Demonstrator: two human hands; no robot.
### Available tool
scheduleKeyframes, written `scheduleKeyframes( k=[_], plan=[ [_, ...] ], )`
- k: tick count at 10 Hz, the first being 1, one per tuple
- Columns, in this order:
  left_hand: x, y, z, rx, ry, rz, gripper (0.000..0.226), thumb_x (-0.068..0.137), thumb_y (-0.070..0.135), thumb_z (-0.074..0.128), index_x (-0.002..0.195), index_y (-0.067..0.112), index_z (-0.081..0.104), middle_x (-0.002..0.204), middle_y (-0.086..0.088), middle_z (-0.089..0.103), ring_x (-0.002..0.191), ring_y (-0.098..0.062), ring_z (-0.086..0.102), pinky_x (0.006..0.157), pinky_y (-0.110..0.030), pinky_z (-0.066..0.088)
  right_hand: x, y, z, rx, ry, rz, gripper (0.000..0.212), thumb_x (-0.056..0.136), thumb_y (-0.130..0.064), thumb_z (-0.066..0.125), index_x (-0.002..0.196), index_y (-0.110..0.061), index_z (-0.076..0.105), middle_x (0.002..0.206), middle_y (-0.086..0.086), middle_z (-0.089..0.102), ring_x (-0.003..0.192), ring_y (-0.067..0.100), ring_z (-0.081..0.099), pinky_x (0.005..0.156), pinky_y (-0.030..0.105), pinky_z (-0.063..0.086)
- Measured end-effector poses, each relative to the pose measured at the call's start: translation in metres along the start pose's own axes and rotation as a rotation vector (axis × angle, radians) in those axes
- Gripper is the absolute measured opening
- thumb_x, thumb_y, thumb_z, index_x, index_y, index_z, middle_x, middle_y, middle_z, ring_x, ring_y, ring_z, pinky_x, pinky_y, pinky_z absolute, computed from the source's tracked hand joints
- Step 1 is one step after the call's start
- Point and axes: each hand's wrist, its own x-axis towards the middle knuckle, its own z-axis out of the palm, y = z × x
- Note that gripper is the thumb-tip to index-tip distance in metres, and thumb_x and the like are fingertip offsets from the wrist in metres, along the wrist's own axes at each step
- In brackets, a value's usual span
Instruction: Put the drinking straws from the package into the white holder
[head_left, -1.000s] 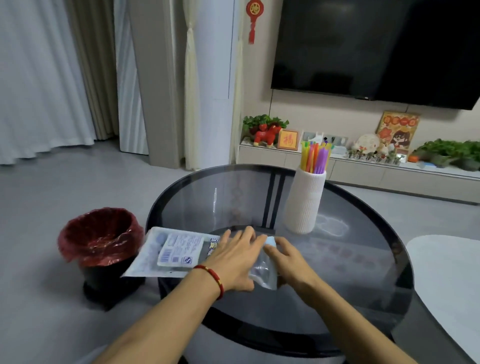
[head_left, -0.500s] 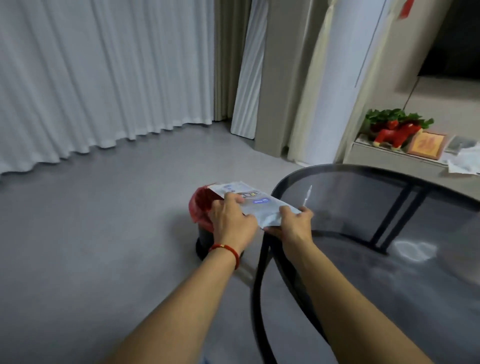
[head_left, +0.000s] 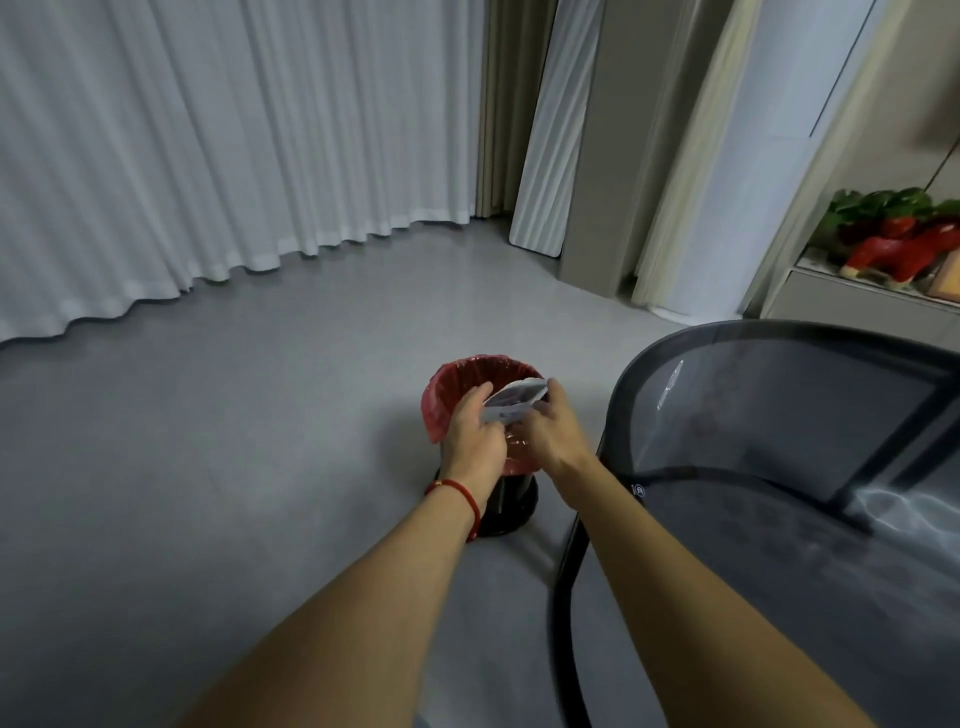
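Note:
Both my hands hold the straw package (head_left: 514, 399), a white plastic bag now folded together, right over the mouth of the red-lined bin (head_left: 470, 376). My left hand (head_left: 472, 434), with a red cord at the wrist, grips its left side. My right hand (head_left: 553, 428) grips its right side. The white holder and the coloured straws are out of view.
The bin stands on the grey floor just left of the round dark glass table (head_left: 779, 441). White curtains (head_left: 208, 156) hang behind. A low cabinet with a red figurine (head_left: 904, 254) and plants sits at the far right.
My view has swung left, away from the holder. Both hands lifted the package off the table, carried it left and down over the bin, and folded it up.

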Motion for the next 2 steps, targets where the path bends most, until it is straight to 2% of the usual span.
scheduleKeyframes(
  k=[1,2],
  plan=[
    [0.01,-0.011,0.006,0.136,-0.057,-0.006,0.06,0.091,-0.002,0.044,0.143,0.028,0.048,0.149,-0.002,0.048,0.135,-0.022,0.046,0.113,-0.042,0.04,-0.008,0.006,-0.004,-0.174,-0.125,-0.064,0.06,0.102,0.002,0.046,0.159,-0.013,0.033,0.149,0.02,0.056,0.137,0.04,0.056,0.11,0.057,0.05],
    [0.009,-0.015,0.005,0.226,-0.024,0.002,0.061,0.089,-0.003,0.046,0.141,0.028,0.049,0.143,-0.002,0.053,0.129,-0.022,0.051,0.111,-0.042,0.043,-0.026,0.005,-0.013,-0.331,-0.16,-0.136,0.045,0.105,-0.007,0.049,0.15,-0.009,0.05,0.143,0.016,0.063,0.131,0.033,0.06,0.112,0.05,0.05]
  ],
)
